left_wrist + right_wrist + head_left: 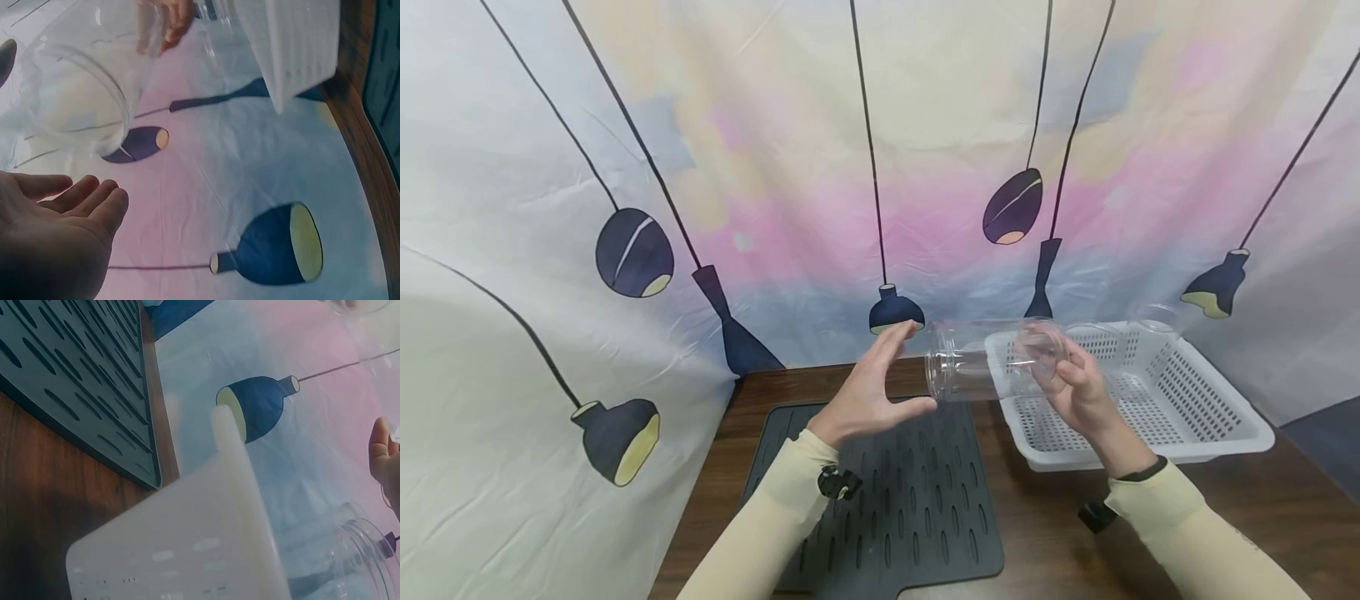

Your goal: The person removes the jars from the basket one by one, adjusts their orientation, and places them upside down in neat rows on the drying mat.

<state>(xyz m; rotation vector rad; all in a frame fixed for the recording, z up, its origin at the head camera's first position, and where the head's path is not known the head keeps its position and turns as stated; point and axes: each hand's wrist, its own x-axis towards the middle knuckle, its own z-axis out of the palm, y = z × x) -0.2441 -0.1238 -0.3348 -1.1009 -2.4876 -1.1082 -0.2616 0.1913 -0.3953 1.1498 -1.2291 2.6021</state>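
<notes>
A clear, wide-mouthed jar (970, 362) lies sideways in the air, over the gap between mat and basket. My right hand (1081, 390) grips it at its right end, the fingers seen partly through the clear wall. Facing the jar's threaded left end is my left hand (874, 390), thumb and fingers spread apart. In the left wrist view a gap shows between the left fingers (103, 203) and the jar's rim. Only part of the right hand (389, 465) appears at the edge of the right wrist view.
A white perforated basket (1150, 454) stands on the right of the brown wooden table (1037, 550). Another clear jar (350, 556) shows inside it. A dark grey ridged mat (910, 500) lies left of the basket. Behind hangs a cloth (820, 208) printed with lamps.
</notes>
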